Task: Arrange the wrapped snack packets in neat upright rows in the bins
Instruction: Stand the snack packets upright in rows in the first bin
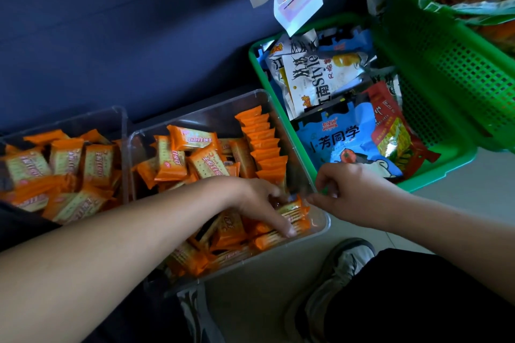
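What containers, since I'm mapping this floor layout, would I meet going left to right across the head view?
Left clear bin → middle clear bin → green basket.

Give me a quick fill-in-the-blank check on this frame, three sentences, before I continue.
1. In the clear bin, the upright row stands along the ____ wall.
2. The left hand touches packets wrapped in ____.
3. The blue bag lies in the ____ basket.
Missing: right; orange; green.
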The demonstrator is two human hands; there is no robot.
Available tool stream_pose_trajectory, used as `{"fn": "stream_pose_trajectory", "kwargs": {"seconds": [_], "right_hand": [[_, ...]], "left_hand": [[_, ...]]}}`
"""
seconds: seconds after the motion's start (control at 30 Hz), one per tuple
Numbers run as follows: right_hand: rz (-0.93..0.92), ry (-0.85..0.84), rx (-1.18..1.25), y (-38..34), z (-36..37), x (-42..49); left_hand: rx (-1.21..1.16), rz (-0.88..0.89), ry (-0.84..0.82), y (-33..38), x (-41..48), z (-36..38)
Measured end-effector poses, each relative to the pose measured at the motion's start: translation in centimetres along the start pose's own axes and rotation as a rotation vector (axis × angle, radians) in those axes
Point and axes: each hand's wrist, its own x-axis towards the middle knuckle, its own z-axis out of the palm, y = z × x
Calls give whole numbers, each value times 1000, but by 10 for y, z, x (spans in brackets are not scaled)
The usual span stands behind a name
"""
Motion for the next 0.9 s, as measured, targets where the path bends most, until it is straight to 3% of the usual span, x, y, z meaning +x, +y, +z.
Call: {"fn": "stream_pose_trajectory", "kwargs": {"seconds": [0.4,0.5,0.6,0.7,0.9], "right_hand": [[97,8,-106,-9,-17,24],[48,18,-203,-19,-30,22],[-115,-8,-33,-32,-36,10],[-199,-168,134,-47,-35,-6],[-192,-246,96,-57,-16,10]], "left_hand": [[-8,101,109,5,-39,4],[-59,123,149,3,-42,7],[-180,177,209,-5,-52,4],[-225,220,319,-15,-64,0],[-389,155,535,-40,-87,-12]]}}
